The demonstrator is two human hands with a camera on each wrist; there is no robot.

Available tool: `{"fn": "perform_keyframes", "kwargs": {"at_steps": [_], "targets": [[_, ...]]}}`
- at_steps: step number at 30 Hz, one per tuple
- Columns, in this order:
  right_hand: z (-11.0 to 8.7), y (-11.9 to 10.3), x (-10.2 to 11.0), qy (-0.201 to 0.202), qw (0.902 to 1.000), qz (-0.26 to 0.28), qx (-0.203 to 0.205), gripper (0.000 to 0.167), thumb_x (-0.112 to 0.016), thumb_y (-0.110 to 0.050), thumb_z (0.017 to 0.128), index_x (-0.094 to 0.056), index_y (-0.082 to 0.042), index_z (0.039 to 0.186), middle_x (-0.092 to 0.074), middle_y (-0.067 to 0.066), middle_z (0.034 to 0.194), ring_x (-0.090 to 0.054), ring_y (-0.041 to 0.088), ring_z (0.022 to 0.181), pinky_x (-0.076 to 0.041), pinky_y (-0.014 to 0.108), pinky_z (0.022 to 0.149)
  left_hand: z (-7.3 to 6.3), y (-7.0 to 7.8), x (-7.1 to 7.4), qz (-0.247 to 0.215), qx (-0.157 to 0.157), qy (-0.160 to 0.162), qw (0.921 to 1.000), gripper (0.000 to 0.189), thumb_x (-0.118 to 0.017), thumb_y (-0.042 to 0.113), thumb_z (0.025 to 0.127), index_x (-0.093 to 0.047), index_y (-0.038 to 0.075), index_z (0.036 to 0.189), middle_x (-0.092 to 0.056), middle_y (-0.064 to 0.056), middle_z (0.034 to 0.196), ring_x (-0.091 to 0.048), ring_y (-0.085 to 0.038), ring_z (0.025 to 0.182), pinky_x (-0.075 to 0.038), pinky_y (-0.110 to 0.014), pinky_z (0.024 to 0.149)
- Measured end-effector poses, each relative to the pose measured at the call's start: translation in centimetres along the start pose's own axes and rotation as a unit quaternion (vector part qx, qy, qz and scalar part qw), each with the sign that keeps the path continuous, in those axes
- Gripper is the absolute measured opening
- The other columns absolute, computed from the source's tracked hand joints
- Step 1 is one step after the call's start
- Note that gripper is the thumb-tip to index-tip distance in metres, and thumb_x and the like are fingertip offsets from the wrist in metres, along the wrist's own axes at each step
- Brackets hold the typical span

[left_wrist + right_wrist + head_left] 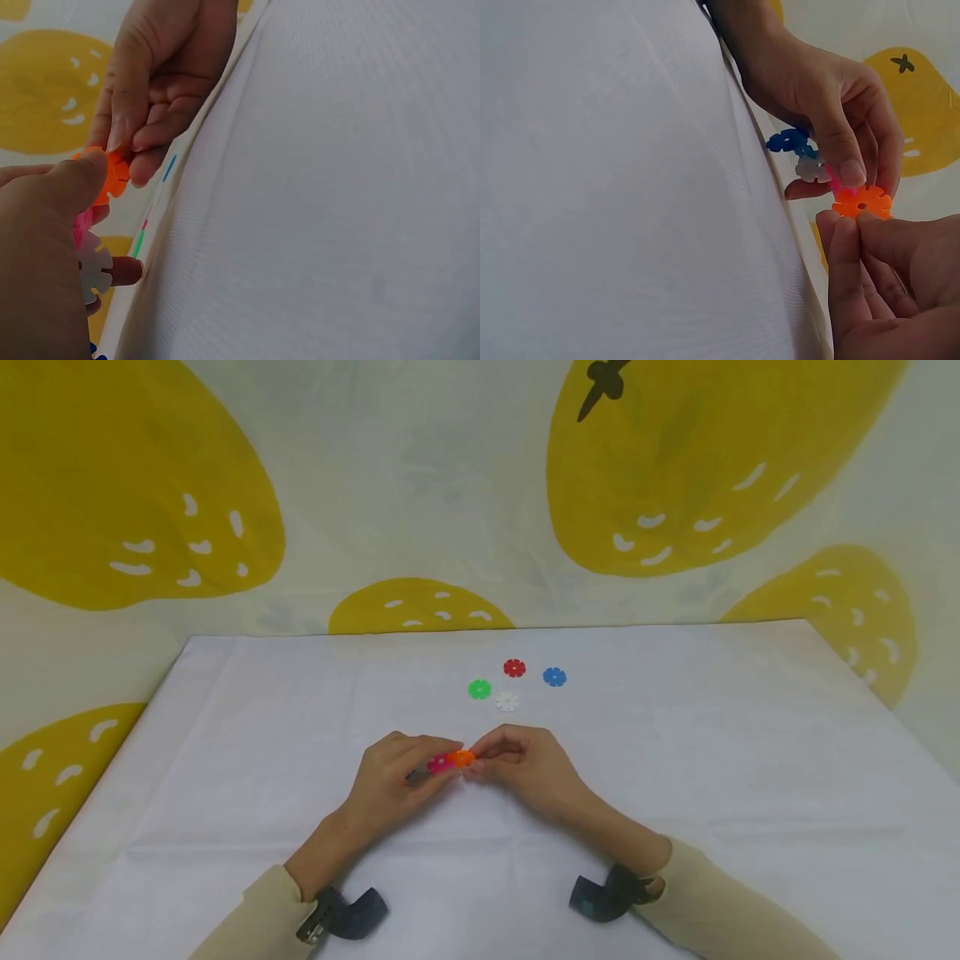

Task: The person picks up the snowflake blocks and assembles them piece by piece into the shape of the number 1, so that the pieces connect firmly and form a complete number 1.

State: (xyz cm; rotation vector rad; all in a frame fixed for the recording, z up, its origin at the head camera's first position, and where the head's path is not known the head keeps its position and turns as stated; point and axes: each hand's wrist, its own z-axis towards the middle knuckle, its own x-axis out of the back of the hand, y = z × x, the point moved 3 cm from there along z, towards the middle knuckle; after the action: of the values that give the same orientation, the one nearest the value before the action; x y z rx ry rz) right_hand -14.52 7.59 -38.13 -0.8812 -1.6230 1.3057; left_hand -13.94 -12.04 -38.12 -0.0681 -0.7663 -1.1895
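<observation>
My left hand (392, 775) grips a short chain of notched plastic discs, the kind that slot together at their edges. Dark blue (784, 140), white (811, 171) and pink (439, 764) discs show in it, part of them covered by the fingers. At the chain's right end is an orange notched disc (864, 201), which overlaps the pink one. My right hand (534, 770) pinches the orange disc's outer edge between thumb and fingertips. In the left wrist view, the left thumb lies against the orange disc too.
Beyond the hands, loose green (480, 689), red (514, 668), blue (555, 677) and white (507, 702) notched discs lie flat on the white tablecloth (712, 735). A patterned cloth (420, 510) with yellow shapes hangs behind the table's far edge.
</observation>
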Motion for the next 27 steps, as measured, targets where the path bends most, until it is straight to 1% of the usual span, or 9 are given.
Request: {"fn": "perform_keyframes", "kwargs": {"at_steps": [5, 9, 13, 18, 20, 23, 27], "targets": [[0.0, -0.5, 0.3, 0.019, 0.9983, -0.050, 0.022, 0.014, -0.073, -0.014, 0.086, -0.069, -0.019, 0.098, -0.070, -0.003, 0.093, -0.068, 0.012, 0.086, -0.053, 0.027, 0.080, 0.0, -0.1, 0.1, 0.003, -0.008, 0.012, 0.9999, 0.024, -0.076, 0.018, 0.081, -0.072, 0.009, 0.103, -0.072, 0.000, 0.095, -0.065, -0.013, 0.077, -0.048, -0.028, 0.064], [0.2, -0.8, 1.2, 0.053, 0.9944, -0.087, 0.029, 0.014, -0.073, -0.018, 0.086, -0.069, -0.023, 0.098, -0.068, -0.007, 0.095, -0.066, 0.010, 0.088, -0.053, 0.028, 0.077, -0.1, -0.1, 0.2, 0.005, -0.003, 0.012, 0.9999, 0.025, -0.077, 0.018, 0.080, -0.072, 0.009, 0.103, -0.072, 0.001, 0.096, -0.065, -0.012, 0.077, -0.047, -0.027, 0.063], [0.7, -1.3, 2.5, 0.091, 0.9885, -0.113, 0.042, 0.015, -0.073, -0.019, 0.086, -0.069, -0.022, 0.100, -0.068, -0.007, 0.097, -0.064, 0.010, 0.091, -0.053, 0.028, 0.078, 0.0, -0.2, 0.1, -0.004, 0.006, 0.002, 1.0000, 0.029, -0.078, 0.016, 0.078, -0.071, 0.010, 0.105, -0.072, 0.001, 0.099, -0.065, -0.011, 0.078, -0.048, -0.026, 0.065], [2.0, -1.8, 4.3, 0.125, 0.9797, -0.143, 0.064, 0.016, -0.072, -0.019, 0.087, -0.069, -0.018, 0.103, -0.068, -0.006, 0.096, -0.063, 0.010, 0.092, -0.052, 0.030, 0.082, -0.1, -0.2, 0.1, 0.003, 0.008, 0.003, 1.0000, 0.031, -0.079, 0.016, 0.076, -0.072, 0.011, 0.106, -0.072, 0.003, 0.097, -0.063, -0.009, 0.071, -0.046, -0.025, 0.063], [2.6, -1.7, 4.8, 0.135, 0.9777, -0.149, 0.060, 0.016, -0.072, -0.020, 0.087, -0.069, -0.017, 0.102, -0.068, -0.006, 0.096, -0.062, 0.010, 0.092, -0.052, 0.030, 0.082, -0.1, -0.2, 0.1, 0.007, 0.008, 0.007, 0.9999, 0.032, -0.080, 0.017, 0.075, -0.073, 0.012, 0.106, -0.072, 0.004, 0.095, -0.060, -0.008, 0.066, -0.044, -0.024, 0.062], [3.4, -1.4, 5.4, 0.151, 0.9760, -0.151, 0.043, 0.015, -0.071, -0.020, 0.087, -0.069, -0.018, 0.102, -0.067, -0.006, 0.098, -0.061, 0.012, 0.093, -0.052, 0.030, 0.079, -0.2, -0.1, 0.1, 0.008, 0.007, 0.010, 0.9999, 0.031, -0.080, 0.016, 0.075, -0.073, 0.013, 0.105, -0.072, 0.005, 0.092, -0.056, -0.008, 0.060, -0.043, -0.024, 0.061], [3.9, -1.0, 5.7, 0.162, 0.9741, -0.157, 0.018, 0.019, -0.071, -0.020, 0.088, -0.069, -0.015, 0.105, -0.066, -0.003, 0.103, -0.058, 0.017, 0.096, -0.052, 0.032, 0.077, 0.0, 0.0, 0.0, -0.001, 0.003, 0.012, 0.9999, 0.030, -0.079, 0.015, 0.075, -0.073, 0.012, 0.105, -0.071, 0.005, 0.090, -0.053, -0.009, 0.057, -0.044, -0.025, 0.061]]}}
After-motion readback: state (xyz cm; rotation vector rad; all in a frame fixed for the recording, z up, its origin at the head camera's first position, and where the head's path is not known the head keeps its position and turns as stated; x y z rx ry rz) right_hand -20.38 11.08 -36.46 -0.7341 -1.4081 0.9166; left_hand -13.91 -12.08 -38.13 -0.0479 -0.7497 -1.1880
